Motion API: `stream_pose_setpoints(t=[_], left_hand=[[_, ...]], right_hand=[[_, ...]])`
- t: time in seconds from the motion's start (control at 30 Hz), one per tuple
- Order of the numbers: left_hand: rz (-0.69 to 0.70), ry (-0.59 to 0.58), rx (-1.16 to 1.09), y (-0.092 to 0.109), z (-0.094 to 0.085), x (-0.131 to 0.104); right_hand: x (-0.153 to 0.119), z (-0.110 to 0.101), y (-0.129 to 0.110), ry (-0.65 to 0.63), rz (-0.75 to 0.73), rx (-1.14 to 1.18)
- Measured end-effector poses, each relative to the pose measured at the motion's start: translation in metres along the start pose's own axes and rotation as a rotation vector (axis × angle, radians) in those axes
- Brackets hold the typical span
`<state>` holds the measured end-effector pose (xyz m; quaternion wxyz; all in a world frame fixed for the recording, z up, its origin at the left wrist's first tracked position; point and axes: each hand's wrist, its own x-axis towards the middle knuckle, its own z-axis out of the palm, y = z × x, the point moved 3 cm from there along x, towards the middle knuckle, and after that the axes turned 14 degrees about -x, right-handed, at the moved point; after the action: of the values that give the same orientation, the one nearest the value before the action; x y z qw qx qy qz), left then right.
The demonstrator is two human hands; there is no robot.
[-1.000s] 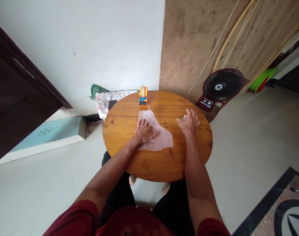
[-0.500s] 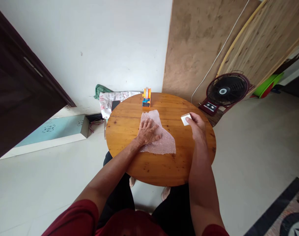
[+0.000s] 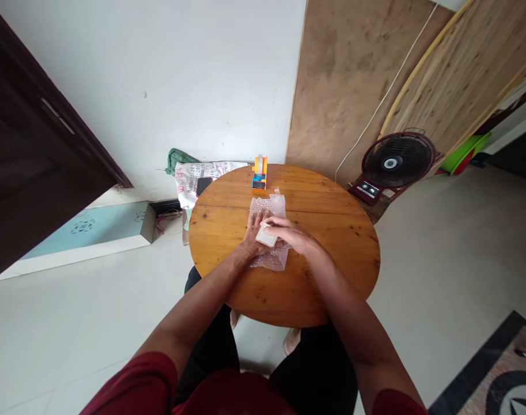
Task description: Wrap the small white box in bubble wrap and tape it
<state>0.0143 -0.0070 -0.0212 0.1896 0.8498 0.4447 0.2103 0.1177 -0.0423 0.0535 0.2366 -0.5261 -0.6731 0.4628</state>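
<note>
A sheet of bubble wrap [image 3: 271, 263] lies on the round wooden table [image 3: 332, 242], its right part folded over toward the middle. Flat on the wrap rests my left hand [image 3: 254, 230], fingers spread and partly covered by the other hand and what it holds. My right hand [image 3: 288, 232] grips a small white box [image 3: 267, 235] just over the back of my left hand. Whether the box touches that hand I cannot tell. Near the table's far edge stands an orange tape dispenser [image 3: 259, 173].
Behind the table is a white wall [image 3: 180, 80]. A dark red fan [image 3: 396, 164] stands at the back right. Printed white sacking [image 3: 187, 181] and a green bag [image 3: 178, 158] are at the back left. A pale blue box [image 3: 102, 227] lies on the floor.
My right hand has moved left with the white box, from the table's right side to above my left hand. The right part of the bubble wrap has folded inward.
</note>
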Motion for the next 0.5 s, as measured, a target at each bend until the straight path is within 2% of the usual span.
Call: stream_pose_setpoints(t=[0.17, 0.27, 0.37, 0.5], left_hand=[[-0.023, -0.007, 0.046, 0.006, -0.005, 0.001], [-0.037, -0.022, 0.052, 0.007, -0.006, 0.002], [-0.036, -0.032, 0.058, 0.007, -0.007, 0.001], [-0.031, -0.029, 0.075, 0.009, -0.009, -0.001]], right_hand=[[-0.013, -0.04, 0.032, 0.345, 0.113, -0.449], [-0.03, -0.053, 0.048, 0.57, 0.179, -0.759], [-0.04, -0.051, 0.063, 0.662, 0.191, -0.916], [-0.044, -0.048, 0.076, 0.697, 0.182, -0.883]])
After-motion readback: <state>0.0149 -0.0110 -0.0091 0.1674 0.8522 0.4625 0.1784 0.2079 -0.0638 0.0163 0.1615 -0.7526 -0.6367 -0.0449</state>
